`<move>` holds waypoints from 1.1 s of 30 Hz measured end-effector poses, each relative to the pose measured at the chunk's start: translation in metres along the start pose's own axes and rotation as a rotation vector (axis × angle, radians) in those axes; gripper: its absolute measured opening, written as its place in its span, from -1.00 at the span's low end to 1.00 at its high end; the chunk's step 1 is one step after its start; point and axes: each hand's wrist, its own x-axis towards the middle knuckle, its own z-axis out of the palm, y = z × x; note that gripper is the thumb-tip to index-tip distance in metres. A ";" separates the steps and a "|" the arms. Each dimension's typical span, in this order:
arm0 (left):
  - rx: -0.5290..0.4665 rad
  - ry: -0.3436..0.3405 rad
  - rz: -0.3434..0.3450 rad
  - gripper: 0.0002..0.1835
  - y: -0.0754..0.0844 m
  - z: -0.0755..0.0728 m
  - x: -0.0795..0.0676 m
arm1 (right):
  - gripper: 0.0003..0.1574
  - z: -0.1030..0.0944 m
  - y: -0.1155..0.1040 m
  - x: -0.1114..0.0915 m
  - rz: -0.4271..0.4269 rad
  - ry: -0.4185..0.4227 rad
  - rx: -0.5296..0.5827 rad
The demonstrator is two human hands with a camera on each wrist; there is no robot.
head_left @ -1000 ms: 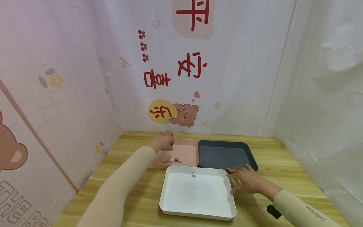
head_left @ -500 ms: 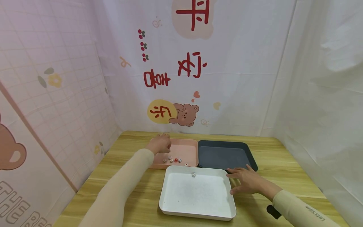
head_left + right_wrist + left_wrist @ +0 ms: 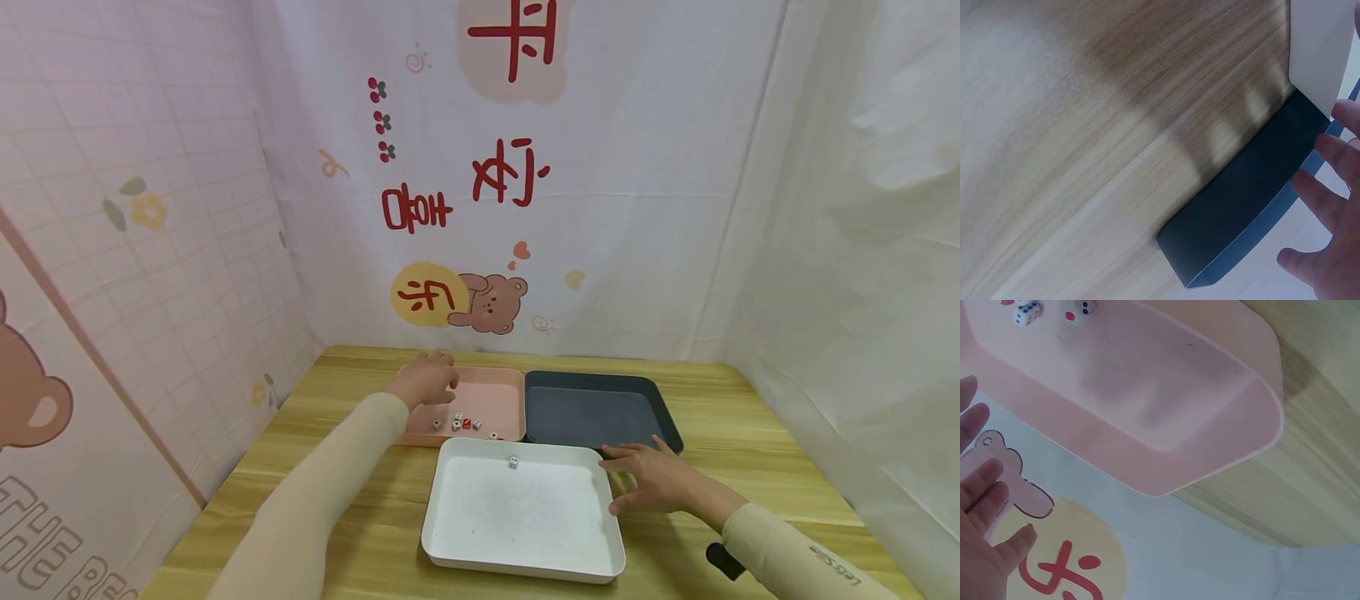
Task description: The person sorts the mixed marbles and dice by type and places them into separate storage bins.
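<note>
My left hand (image 3: 427, 380) hovers over the left part of the pink tray (image 3: 497, 393), its fingers spread and holding nothing in the left wrist view. Near that tray's front wall lie several small dice, most of them white, among them a white die (image 3: 458, 417) and a red die (image 3: 467, 423). In the white tray (image 3: 525, 525), a single white die (image 3: 513, 462) sits by the back wall. My right hand (image 3: 654, 479) is at the right rim of the white tray with fingers spread and nothing held; whether it touches the rim I cannot tell.
A dark blue tray (image 3: 592, 410) stands right of the pink one, behind the white tray. All three are on a wood-grain table (image 3: 712, 400), enclosed by printed cloth (image 3: 637, 208) at the back and sides. Something black (image 3: 723, 561) shows under the right forearm.
Another white die has appeared in the pink tray and shifted slightly right among the other dice. My left hand has drawn a little left. The right hand stays where it was.
</note>
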 end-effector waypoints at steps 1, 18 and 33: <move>0.012 0.005 0.010 -0.78 0.001 -0.001 0.000 | -0.06 0.000 0.000 0.000 0.000 0.000 0.000; 0.216 0.090 0.373 -0.64 0.057 -0.006 -0.001 | -0.06 0.002 0.000 0.000 0.002 0.003 -0.003; 0.597 0.195 0.729 -0.64 0.109 0.000 -0.009 | -0.05 0.002 0.002 0.000 0.009 -0.003 -0.001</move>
